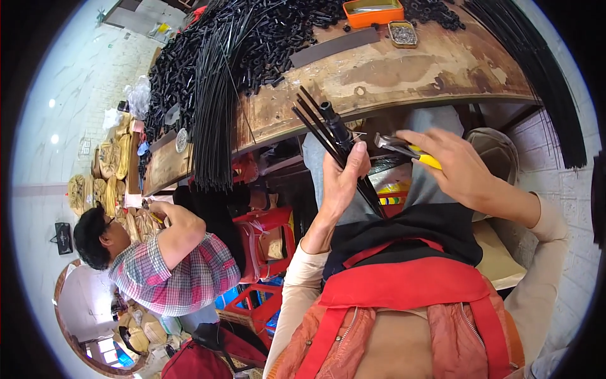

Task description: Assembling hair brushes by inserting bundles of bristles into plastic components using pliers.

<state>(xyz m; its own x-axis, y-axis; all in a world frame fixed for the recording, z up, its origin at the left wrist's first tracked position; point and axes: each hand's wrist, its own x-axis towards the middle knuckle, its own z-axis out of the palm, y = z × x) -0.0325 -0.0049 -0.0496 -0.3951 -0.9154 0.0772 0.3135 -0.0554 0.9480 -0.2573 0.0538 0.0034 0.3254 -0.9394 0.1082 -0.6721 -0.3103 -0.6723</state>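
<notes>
My left hand [341, 184] is closed around a bundle of thin black rods [307, 125] and a thicker black tubular fitting [338, 128], held upright at a slant over my lap. A thin metal pin [359, 133] sticks out sideways by my thumb. Gripped in my right hand [456, 165] is a pair of pincers [394, 144] with yellow and black handles. Their metal jaws point left toward the fitting, a short gap from the pin. Whether the jaws are parted is too small to tell.
Ahead is a worn wooden table [385, 69] with a heap of black tubular parts [278, 44]. Long black rods [214, 120] hang over its edge, more at right [562, 107]. An orange box [374, 12] and a small tin of metal bits [403, 34] stand there. A co-worker [177, 268] sits left.
</notes>
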